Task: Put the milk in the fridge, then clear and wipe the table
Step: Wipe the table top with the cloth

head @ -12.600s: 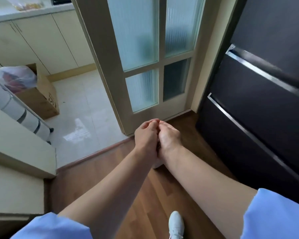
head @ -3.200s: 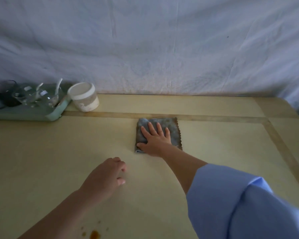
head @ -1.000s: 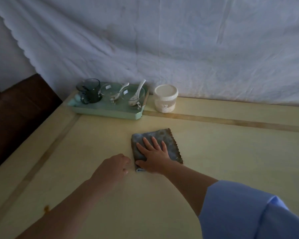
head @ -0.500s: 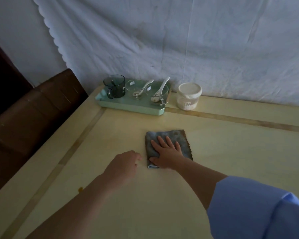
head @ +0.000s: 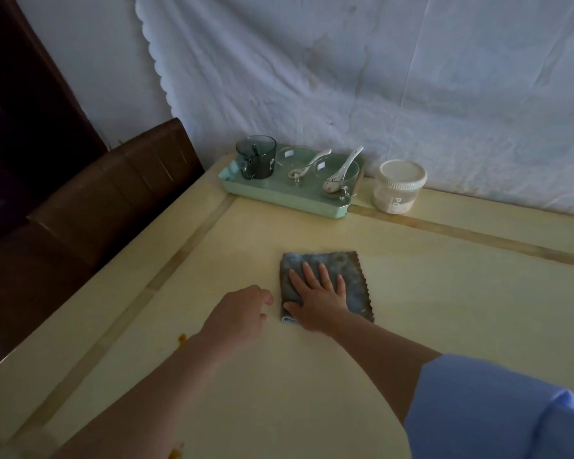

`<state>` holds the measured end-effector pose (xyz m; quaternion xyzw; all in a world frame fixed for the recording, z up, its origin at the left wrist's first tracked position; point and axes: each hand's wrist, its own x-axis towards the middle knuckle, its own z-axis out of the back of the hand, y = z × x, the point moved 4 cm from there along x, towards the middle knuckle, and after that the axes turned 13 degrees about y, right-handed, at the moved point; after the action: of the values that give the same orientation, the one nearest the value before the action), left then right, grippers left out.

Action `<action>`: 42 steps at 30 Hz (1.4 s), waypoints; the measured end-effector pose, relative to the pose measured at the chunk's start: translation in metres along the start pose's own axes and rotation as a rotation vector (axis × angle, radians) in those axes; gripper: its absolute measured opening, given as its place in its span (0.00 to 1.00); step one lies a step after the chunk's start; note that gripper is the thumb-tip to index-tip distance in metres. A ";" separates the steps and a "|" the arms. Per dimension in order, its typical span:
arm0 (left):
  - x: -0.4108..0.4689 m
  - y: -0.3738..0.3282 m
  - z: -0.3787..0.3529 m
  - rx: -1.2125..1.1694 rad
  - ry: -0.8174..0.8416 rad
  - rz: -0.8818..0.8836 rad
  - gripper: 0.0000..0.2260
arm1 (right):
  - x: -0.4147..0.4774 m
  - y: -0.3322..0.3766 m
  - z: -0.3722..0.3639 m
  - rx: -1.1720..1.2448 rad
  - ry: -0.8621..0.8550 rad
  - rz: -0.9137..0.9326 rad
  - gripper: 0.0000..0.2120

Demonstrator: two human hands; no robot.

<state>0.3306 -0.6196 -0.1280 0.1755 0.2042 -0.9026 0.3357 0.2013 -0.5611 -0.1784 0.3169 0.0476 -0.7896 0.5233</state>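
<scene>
Right hand (head: 318, 301) pressing flat, fingers spread, on folded cloth (head: 327, 281) mid-desk (head: 444, 309). Left hand (head: 239, 313) resting loosely curled just left of cloth, gripping nothing. Orange stain (head: 181, 338) lying left of cloth, beyond left hand, nearer desk edge; likely next wiping target.

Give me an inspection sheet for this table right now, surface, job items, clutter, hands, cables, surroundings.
Surface: pale table; orange stain near its left edge, another at the bottom.
Job's things: grey cloth flat on the table; no milk seen.
Clutter: green tray holding dark mug, two glass bowls with spoons; lidded jar beside it.
Hands: right hand flat on the cloth; left hand loosely curled, holding nothing.
Cables: nothing seen.
Surroundings: white sheet behind; brown chair on the left.
</scene>
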 end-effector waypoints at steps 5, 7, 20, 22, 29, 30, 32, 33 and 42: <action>-0.007 0.041 0.006 -0.038 -0.060 0.016 0.14 | 0.037 0.041 0.011 -0.019 0.003 0.035 0.33; -0.009 0.058 0.010 -0.058 -0.067 0.030 0.14 | 0.050 0.055 0.016 -0.014 0.004 0.038 0.33; 0.001 0.148 0.045 -0.105 -0.100 0.075 0.15 | 0.143 0.150 0.051 -0.035 0.003 0.067 0.32; -0.003 0.159 0.049 -0.117 -0.117 0.089 0.15 | 0.152 0.166 0.053 -0.037 0.007 0.071 0.32; -0.032 0.182 0.048 -0.129 -0.137 0.135 0.13 | 0.139 0.225 0.022 -0.149 0.059 0.245 0.32; -0.036 0.183 0.046 -0.124 -0.135 0.141 0.12 | 0.133 0.228 0.016 -0.165 0.072 0.261 0.32; -0.043 0.183 0.045 -0.120 -0.134 0.149 0.11 | 0.118 0.228 0.006 -0.179 0.089 0.279 0.31; -0.046 0.181 0.043 -0.123 -0.128 0.152 0.10 | 0.110 0.226 0.001 -0.172 0.095 0.280 0.30; -0.102 0.141 0.017 -0.191 -0.084 0.247 0.14 | 0.032 0.157 -0.013 -0.048 0.209 0.166 0.24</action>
<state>0.4960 -0.6713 -0.1023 0.1288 0.2518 -0.8375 0.4676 0.3332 -0.6514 -0.1655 0.3877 0.0945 -0.7047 0.5866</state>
